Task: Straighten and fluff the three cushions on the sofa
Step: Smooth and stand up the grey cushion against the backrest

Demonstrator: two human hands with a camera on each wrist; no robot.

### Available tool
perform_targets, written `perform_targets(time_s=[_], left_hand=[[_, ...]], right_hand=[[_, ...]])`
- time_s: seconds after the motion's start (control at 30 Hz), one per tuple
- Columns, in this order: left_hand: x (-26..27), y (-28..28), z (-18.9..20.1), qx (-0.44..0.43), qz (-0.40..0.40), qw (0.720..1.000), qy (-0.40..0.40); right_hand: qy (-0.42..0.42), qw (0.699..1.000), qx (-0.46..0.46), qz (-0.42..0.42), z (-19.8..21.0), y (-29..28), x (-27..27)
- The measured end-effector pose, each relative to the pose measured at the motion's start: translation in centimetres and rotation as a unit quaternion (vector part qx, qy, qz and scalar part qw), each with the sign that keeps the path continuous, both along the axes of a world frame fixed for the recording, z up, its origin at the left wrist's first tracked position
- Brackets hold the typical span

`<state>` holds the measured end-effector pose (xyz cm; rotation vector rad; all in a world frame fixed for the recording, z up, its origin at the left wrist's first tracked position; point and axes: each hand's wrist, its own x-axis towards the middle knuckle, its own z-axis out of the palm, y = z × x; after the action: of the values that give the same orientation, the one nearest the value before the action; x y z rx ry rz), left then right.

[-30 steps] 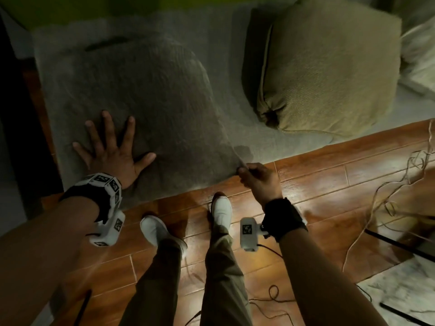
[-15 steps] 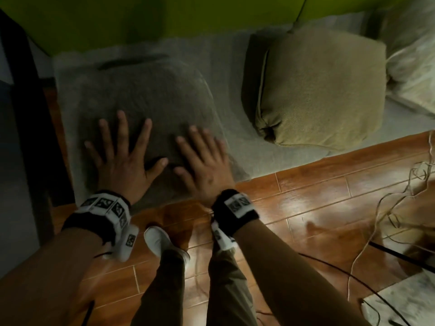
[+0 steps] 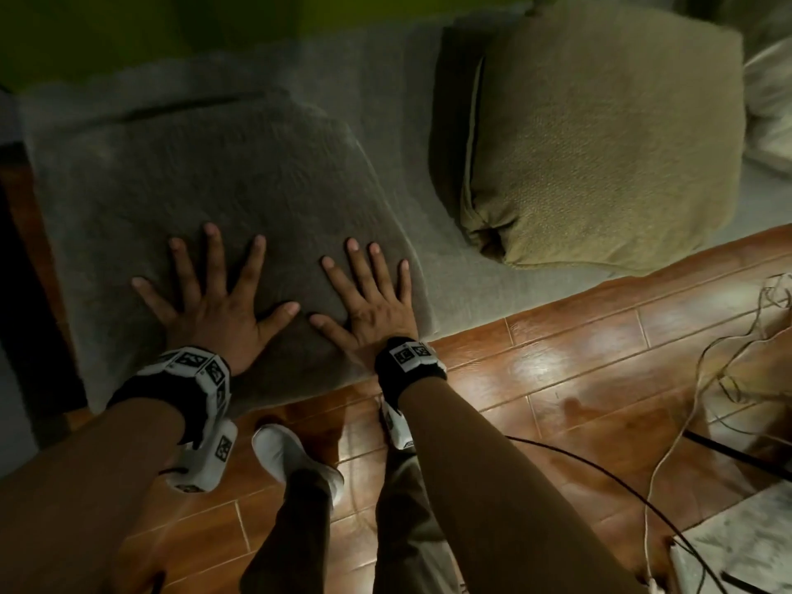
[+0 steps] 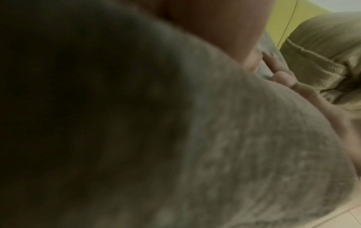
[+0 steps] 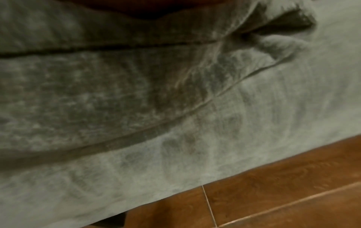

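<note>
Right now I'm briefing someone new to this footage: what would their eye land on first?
Two spread hands, the left hand and right hand, press flat on the grey cushion at the sofa's front edge. Beside it, to the right, sits a plump olive cushion. Loose cables trail over the glossy wooden floor.

No readable text, brand or number is showing anywhere; only black-and-white square marker patterns are sitting on the left wrist band (image 3: 188, 370) and the right wrist band (image 3: 409, 355) in the head view, carrying no letters or digits.
</note>
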<state>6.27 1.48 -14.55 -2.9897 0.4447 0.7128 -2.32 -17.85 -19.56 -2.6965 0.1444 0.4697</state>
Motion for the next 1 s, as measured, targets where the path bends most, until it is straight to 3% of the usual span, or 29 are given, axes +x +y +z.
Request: perform_targets(time_s=[0.2,0.3,0.33,0.4,0.43,0.47,0.5,0.6,0.83,0.9,1.0], left_hand=[[0.2,0.5,1.2,0.029,0.006,0.998,0.049],[0.6,1.0,1.8,0.027,0.017,0.997,0.071],[0.7,1.2,1.8,0.027,0.018,0.997,0.075],[0.8,1.5,1.8,0.024,0.017,0.996,0.08],[0.9,1.6,1.9,0.021,0.018,0.996,0.081],[0.8,1.7,1.9,0.019,0.019,0.996,0.082],[0.8,1.7,2.0,0.018,0.019,0.996,0.082],[0.7,1.9,2.1,0.013,0.012,0.996,0.082],[0.5,2.3,2.3,0.009,0.008,0.997,0.074],[0.5,2.4,2.3,0.007,0.007,0.998,0.067],[0.1,2.6,2.1,0.003,0.006,0.999,0.054]], right_hand=[[0.072,0.996,0.023,-0.056,1.0,-2.7,-4.2],[0.042,0.98,0.135,-0.142,1.9,-4.4,-6.9],[0.014,0.953,0.201,-0.225,1.9,-4.9,-7.7],[-0.015,0.853,0.333,-0.401,2.1,-5.3,-9.1],[-0.004,0.795,0.401,-0.455,2.1,-5.4,-9.6],[0.007,0.756,0.449,-0.477,2.2,-5.7,-10.0],[0.009,0.746,0.463,-0.478,2.4,-5.9,-10.2],[-0.001,0.774,0.438,-0.458,2.5,-7.2,-10.3],[0.015,0.883,0.301,-0.36,3.6,-8.3,-10.1],[0.016,0.877,0.311,-0.364,3.8,-7.6,-9.9],[-0.006,0.825,0.371,-0.426,3.7,-6.4,-9.1]])
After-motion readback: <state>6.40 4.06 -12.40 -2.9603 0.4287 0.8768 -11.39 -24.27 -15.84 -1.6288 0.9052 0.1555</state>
